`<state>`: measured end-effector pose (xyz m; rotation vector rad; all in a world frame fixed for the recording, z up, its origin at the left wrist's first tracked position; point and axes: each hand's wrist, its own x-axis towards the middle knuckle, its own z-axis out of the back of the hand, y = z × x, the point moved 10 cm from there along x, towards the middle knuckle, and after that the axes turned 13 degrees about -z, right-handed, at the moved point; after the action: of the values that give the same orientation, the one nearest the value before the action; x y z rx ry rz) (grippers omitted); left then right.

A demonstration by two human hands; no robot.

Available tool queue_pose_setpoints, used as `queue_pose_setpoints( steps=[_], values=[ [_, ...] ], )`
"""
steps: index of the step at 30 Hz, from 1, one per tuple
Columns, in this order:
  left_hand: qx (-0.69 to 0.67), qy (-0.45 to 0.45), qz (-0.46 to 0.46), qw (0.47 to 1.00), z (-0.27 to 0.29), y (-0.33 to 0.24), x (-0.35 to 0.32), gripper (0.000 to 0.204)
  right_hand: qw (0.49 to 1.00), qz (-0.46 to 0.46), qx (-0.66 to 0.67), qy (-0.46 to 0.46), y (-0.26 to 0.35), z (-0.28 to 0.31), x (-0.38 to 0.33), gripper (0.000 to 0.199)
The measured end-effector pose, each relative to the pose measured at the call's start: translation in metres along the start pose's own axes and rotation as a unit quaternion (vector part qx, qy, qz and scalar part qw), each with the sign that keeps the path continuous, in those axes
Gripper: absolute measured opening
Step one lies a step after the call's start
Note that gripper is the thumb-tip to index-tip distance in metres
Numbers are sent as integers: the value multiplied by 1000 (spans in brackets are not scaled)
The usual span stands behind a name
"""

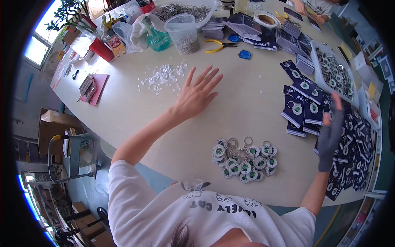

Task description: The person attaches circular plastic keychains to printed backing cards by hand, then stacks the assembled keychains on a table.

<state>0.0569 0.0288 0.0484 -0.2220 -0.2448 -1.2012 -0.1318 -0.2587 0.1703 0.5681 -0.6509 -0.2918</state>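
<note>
"Where are the carded keychains [297, 109]?"
"Spread to the left of the gloved right hand [330, 140] and heaped to its right."
"Is that hand gripping?"
"Its thumb and fingers stand apart; whether it touches a card, I can't tell."
"And the left hand [195, 99]?"
"Palm down, fingers apart, with clear discs [162, 76] just left of it."
"Farther out?"
"Uncarded keychains [245, 167] between the hands, nearer the body; yellow-handled pliers [224, 45] beyond the left fingertips."

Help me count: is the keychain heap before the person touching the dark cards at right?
Apart. The head view shows a strip of tabletop between the keychain heap and the dark cards.
</note>
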Motion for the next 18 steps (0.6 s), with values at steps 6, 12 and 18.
queue_pose_setpoints(
  steps=[6,12,18],
  values=[
    [-20,-114,116,986,26,87,-50,49,961,-100,196,168,-13,-197,33,37],
    [-88,-208,328,918,33,201,-189,48,970,-33,203,130,64,-315,29,29],
    [-194,-253,313,895,29,201,-197,52,879,-34,323,348,209,-419,17,31]
  ],
)
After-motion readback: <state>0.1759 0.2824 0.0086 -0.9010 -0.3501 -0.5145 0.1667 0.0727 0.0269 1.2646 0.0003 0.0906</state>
